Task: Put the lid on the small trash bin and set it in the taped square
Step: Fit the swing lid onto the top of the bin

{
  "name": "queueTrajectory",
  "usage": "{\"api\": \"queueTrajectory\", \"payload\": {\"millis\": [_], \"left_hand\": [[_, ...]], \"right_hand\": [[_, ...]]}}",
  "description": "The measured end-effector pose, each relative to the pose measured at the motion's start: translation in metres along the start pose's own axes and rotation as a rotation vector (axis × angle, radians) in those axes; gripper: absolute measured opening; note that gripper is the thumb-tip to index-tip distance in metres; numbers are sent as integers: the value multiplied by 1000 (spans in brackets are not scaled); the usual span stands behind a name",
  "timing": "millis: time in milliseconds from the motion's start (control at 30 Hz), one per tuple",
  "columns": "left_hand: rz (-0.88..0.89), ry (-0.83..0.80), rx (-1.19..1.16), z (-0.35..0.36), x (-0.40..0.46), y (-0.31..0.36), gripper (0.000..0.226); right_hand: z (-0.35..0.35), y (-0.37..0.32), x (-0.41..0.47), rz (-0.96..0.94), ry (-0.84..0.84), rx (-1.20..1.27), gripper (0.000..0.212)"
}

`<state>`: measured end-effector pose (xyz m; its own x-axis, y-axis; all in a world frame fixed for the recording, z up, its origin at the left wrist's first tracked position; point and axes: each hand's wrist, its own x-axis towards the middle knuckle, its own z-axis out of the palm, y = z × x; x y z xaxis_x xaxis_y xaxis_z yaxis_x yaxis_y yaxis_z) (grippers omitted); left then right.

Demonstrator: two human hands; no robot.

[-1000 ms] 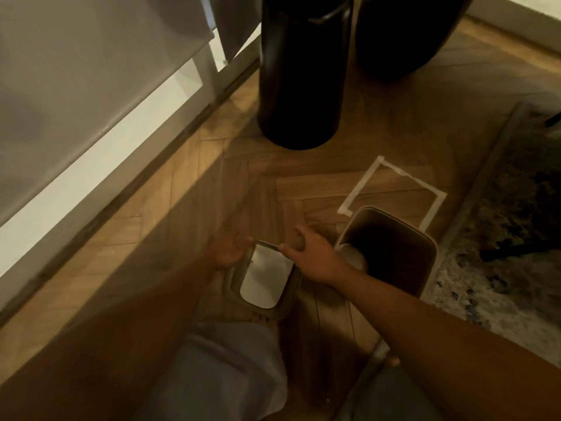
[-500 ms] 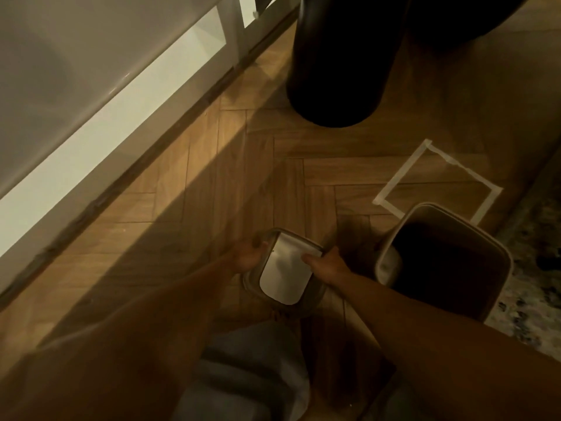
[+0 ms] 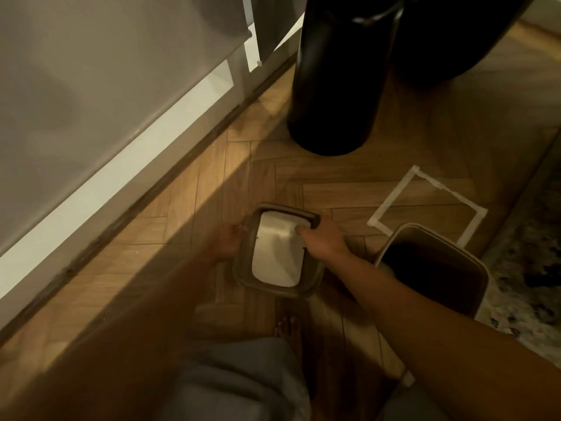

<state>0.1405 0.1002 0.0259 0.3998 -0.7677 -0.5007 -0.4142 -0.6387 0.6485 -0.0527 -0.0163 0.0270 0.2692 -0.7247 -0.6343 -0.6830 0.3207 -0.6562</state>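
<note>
The lid (image 3: 277,256), a grey-brown frame around a white swing flap, is held above the wooden floor in the middle of the view. My left hand (image 3: 226,240) grips its left edge. My right hand (image 3: 323,240) grips its right edge, thumb on the white flap. The small trash bin (image 3: 473,268) stands open and dark inside just to the right, partly over the near corner of the taped square (image 3: 394,197). The square's white tape marks the floor beyond the bin.
A tall black cylinder (image 3: 337,86) stands on the floor behind the lid, with a second dark round object (image 3: 455,38) to its right. A grey-white cabinet or wall (image 3: 91,101) runs along the left. A patterned rug (image 3: 528,262) borders the right. My knees show at the bottom.
Both hands have taken hold of the lid and lifted it off the floor, turning it more upright in the view. The bin has not moved.
</note>
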Motion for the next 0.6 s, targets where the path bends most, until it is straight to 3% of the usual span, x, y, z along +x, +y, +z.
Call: {"api": "queueTrajectory", "payload": {"millis": [233, 400, 600], "left_hand": [[170, 167, -68, -21, -31, 78, 38], [218, 126, -234, -10, -51, 130, 32], [276, 51, -310, 29, -77, 184, 24]], "right_hand": [[-70, -33, -51, -267, 137, 24, 59], [-120, -31, -103, -389, 196, -181, 69], [-140, -5, -178, -487, 106, -277, 70]]}}
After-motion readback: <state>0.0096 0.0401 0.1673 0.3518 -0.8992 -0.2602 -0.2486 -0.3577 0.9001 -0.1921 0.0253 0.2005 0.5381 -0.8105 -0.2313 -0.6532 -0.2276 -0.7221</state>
